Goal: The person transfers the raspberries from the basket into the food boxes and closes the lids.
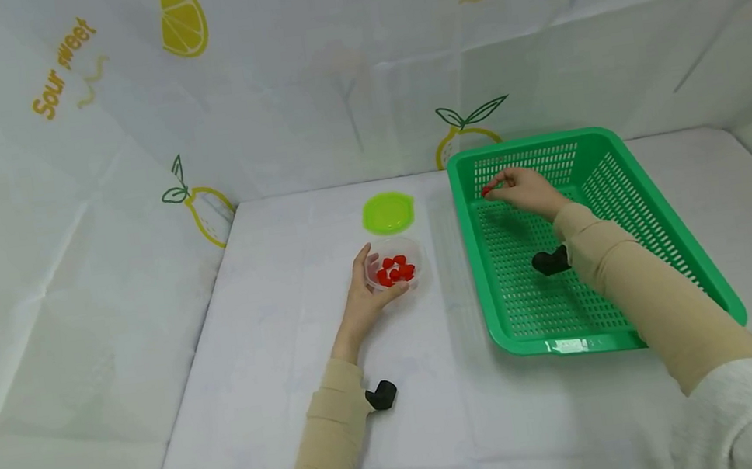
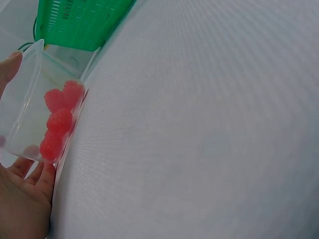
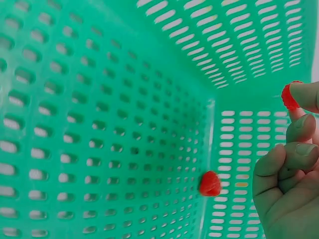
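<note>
My left hand (image 1: 360, 299) grips a small clear plastic container (image 1: 392, 246), its thumb and fingers spread around the sides. Several red raspberries (image 1: 395, 273) lie in the bottom; the left wrist view shows them through the container's wall, which stands at the table's surface. Inside the green basket (image 1: 473, 269), my right hand (image 1: 527, 191) is raised above the floor near the far left corner. It pinches one raspberry (image 3: 289, 96) between thumb and index finger, the other fingers curled. Another raspberry (image 3: 210, 183) lies on the basket's floor against a slotted wall.
A lime-green lid (image 1: 388, 213) lies flat on the table just behind the container. The white-covered table (image 1: 256, 406) meets a white cloth backdrop (image 1: 305, 118) printed with lemons at the back and left. The basket's raised walls stand around my right hand.
</note>
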Motion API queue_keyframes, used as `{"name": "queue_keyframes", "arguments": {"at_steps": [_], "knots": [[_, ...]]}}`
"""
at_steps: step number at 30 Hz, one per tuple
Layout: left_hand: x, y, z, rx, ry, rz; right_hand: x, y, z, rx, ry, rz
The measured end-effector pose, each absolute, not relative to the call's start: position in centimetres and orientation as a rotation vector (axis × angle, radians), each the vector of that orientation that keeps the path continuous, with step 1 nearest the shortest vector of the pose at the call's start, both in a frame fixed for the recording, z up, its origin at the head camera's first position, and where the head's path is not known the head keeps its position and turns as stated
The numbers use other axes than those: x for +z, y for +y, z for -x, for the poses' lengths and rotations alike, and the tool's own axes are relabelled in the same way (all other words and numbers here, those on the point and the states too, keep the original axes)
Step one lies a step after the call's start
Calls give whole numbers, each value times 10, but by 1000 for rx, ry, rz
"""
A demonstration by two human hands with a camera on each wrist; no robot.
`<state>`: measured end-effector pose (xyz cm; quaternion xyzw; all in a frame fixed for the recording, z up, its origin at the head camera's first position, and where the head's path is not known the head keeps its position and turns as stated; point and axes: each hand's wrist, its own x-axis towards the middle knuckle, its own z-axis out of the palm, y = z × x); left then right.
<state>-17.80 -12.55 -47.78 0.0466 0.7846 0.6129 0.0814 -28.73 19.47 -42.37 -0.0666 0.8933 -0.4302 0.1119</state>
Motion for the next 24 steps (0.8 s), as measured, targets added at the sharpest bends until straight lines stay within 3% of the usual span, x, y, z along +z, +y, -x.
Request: {"name": "queue_keyframes", "arguments": {"at_steps": [24], "knots": [[-477, -127, 178, 1801, 2372, -135, -372, 141, 266, -1562, 2463, 401]]}}
